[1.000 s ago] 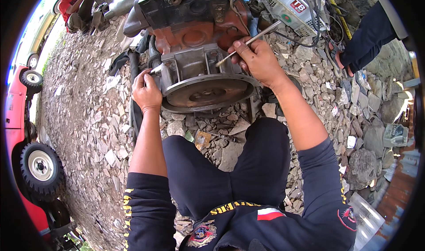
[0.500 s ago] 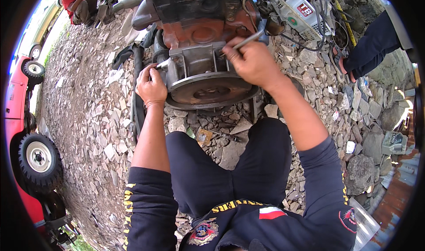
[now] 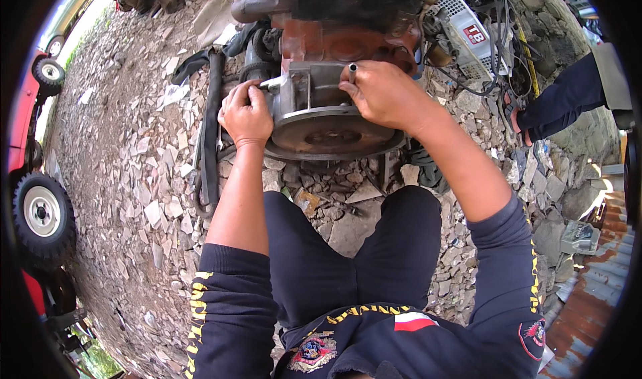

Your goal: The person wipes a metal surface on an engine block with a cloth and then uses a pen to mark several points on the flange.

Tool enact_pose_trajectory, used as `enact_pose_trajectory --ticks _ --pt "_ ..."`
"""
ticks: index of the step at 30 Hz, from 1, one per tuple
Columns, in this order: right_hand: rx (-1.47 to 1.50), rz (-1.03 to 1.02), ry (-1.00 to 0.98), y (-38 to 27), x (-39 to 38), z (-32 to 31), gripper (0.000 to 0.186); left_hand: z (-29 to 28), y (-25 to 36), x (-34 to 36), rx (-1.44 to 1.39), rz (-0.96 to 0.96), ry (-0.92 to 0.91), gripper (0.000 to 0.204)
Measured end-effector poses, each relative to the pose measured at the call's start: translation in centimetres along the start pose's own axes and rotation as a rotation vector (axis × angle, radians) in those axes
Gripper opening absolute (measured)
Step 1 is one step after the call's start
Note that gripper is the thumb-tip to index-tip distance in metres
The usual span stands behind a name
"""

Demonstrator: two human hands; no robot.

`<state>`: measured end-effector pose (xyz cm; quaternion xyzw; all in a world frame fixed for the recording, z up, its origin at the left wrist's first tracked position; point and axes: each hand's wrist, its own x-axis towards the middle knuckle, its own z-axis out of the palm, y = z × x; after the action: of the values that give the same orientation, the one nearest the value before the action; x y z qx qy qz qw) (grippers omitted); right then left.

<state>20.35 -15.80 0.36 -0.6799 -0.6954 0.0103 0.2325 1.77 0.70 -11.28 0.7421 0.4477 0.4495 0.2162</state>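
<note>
Metal rod (image 3: 352,73) swings end-on, right hand (image 3: 386,95) gripping | left hand (image 3: 246,115) curled beside bell housing (image 3: 326,89), hold unclear | open rubble (image 3: 134,178) leftward | red-labelled crate (image 3: 461,19)

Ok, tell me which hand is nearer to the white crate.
The right. The right hand, holding a metal rod at the engine, is below and left of the white crate in the picture; the left hand is farther off, at the engine's left edge.
</note>
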Motion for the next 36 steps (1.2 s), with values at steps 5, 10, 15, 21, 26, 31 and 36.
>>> enact_pose_trajectory --ticks 5,10,15,21,26,31,36 --pt "0.187 0.229 -0.166 -0.9 1.3 -3.2 0.021 0.1 0.5 -0.2 0.02 0.012 0.009 0.021" --pt "0.081 0.118 -0.205 -1.0 1.3 -2.5 0.019 0.0 0.5 -0.1 0.055 0.051 0.043 0.021" --pt "0.101 0.163 -0.138 -1.0 1.5 -3.3 0.018 0.0 0.2 -0.2 0.044 0.064 0.06 0.02" --pt "0.137 0.16 -0.179 -1.2 1.3 -2.6 0.015 0.0 0.3 -0.2 0.024 0.066 0.064 0.021" --pt "0.081 0.086 -0.166 -0.5 1.1 -2.0 0.014 0.0 0.5 -0.2 0.034 0.064 0.071 0.021" --pt "0.035 0.042 -0.072 0.0 1.0 -1.8 0.011 0.3 0.2 -0.2 0.0 0.02 0.054 0.021" --pt "0.049 0.106 -0.124 -0.7 1.0 -1.8 0.01 0.3 0.0 -0.2 0.005 0.017 0.051 0.021"
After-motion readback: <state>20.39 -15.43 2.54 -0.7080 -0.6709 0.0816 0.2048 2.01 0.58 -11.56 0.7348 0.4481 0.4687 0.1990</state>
